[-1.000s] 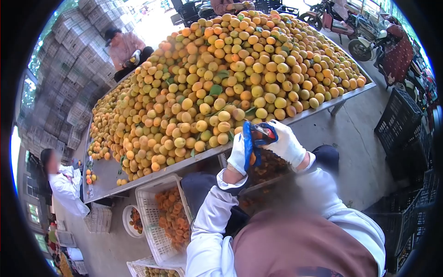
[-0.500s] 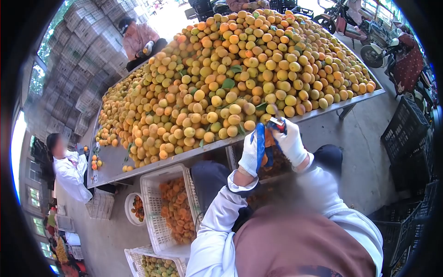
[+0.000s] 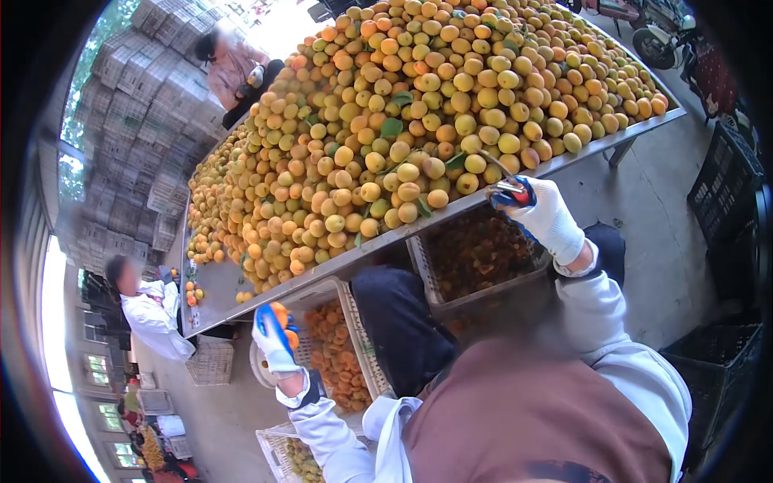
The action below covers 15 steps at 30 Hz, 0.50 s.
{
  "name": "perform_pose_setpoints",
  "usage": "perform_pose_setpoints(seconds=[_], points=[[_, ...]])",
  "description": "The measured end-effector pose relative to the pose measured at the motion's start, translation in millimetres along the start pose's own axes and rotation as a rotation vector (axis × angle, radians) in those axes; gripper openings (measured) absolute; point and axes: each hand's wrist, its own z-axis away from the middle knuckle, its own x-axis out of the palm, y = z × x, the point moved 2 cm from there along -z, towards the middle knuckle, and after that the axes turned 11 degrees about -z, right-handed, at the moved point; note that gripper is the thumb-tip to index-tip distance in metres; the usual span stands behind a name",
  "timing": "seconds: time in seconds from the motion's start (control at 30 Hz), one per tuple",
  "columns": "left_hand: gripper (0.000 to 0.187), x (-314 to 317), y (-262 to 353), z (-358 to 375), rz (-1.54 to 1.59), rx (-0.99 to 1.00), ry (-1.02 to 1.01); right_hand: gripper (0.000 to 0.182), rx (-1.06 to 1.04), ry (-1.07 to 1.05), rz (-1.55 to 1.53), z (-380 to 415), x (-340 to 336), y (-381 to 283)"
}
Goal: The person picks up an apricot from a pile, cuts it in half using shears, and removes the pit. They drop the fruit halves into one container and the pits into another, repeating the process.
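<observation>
My left hand [image 3: 275, 338], in a white glove with blue palm, is closed round orange apricot halves [image 3: 283, 320] above a white crate [image 3: 366, 342] of halved apricots [image 3: 334, 354]. My right hand [image 3: 547, 217], gloved alike, grips a small knife [image 3: 507, 188] with a red and dark handle at the table's front edge. Its thin blade points up toward the heap. Whole yellow-orange apricots [image 3: 378, 145] with a few green leaves [image 3: 392, 127] are piled on the metal table [image 3: 217, 299].
Under the table stands a crate [image 3: 463, 299] of dark pieces. A crate of greenish fruit [image 3: 304, 463] is at the bottom. One person [image 3: 153, 314] is at the left, another [image 3: 233, 68] behind the heap. Black crates [image 3: 725, 181] and motorbikes [image 3: 664, 40] stand at the right.
My hands have moved apart. The left went down and left to the white crate with apricot halves in it; the right moved right and up with the knife. The view has shifted slightly.
</observation>
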Motion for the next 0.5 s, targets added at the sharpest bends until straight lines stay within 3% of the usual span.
perform_pose_setpoints(seconds=[0.07,0.1,0.13,0.2,0.27,0.33,0.43,0.5], points=[[0.032,6,24,11,-1.063,0.65,0.318,0.021,0.064,-0.061,0.052,0,1,-9],[0.041,10,27,8,-1.106,0.422,0.229,0.019,0.096,-0.084,0.045,-1,1,-14],[0.042,14,15,-13,-0.96,0.555,0.25,0.019,0.091,-0.082,0.041,-1,4,-12],[0.042,61,48,-35,-0.624,0.739,0.136,0.016,0.061,0.02,0.018,-1,6,-10],[0.045,117,105,-39,-0.878,0.946,0.222,0.017,0.113,0.025,0.011,-4,6,-10],[0.051,170,135,-69,-0.928,0.977,0.171,0.018,0.162,0.037,0.004,-5,7,-10],[0.063,242,165,-101,-1.198,0.833,0.087,0.018,0.091,0.014,0.001,-4,9,-9],[0.061,278,170,-115,-1.426,0.792,0.053,0.018,0.103,-0.001,-0.047,-3,12,-13]])
